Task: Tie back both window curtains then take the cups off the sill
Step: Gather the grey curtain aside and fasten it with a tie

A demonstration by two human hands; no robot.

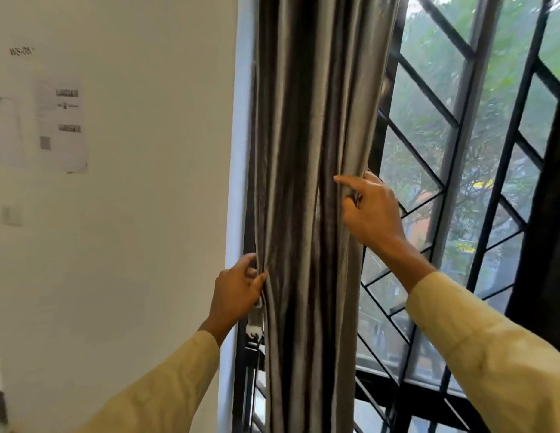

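Here the right hand is gripping the bunched grey curtain by its right edge, fingers curling behind the folds. Lower, across the bundle, the left hand is pinching its left edge, just above a small white fitting, possibly a tie-back hook. The window grille is showing beyond the right hand.

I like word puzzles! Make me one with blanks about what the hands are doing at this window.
The left hand and the right hand both grip the grey ____.
The right hand is ____ than the left hand.
Papers hang on the ____ wall.
Outside the black window grille grow green ____.
Missing words: curtain; higher; white; trees.
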